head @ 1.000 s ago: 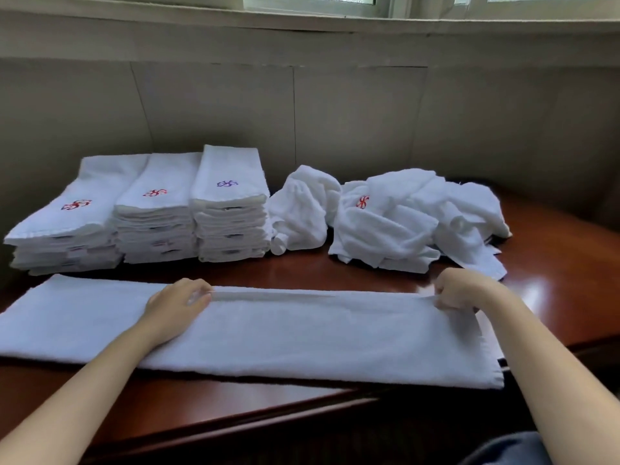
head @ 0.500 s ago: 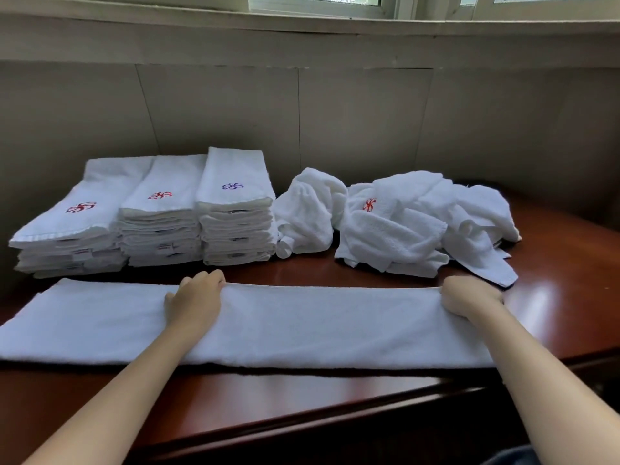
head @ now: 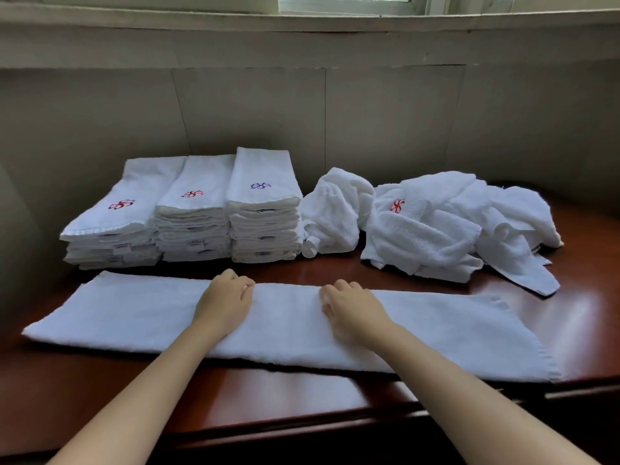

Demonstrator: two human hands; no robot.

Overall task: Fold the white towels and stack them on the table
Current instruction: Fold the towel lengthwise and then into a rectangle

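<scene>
The long white folded terry towel (head: 134, 317) lies across the glossy reddish-brown wooden table (head: 587, 313) at 6 o'clock, the left hand (head: 226, 302) and right hand (head: 349, 305) side by side on its middle, fingers curled against its 12 o'clock edge, whether pinching it I cannot tell.

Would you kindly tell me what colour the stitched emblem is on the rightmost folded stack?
The emblem is purple, in the head view.

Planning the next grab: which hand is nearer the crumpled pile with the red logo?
Right. The right hand rests on the flat towel, in front and left of the pile; the left hand rests farther left, before the folded stacks.
</scene>
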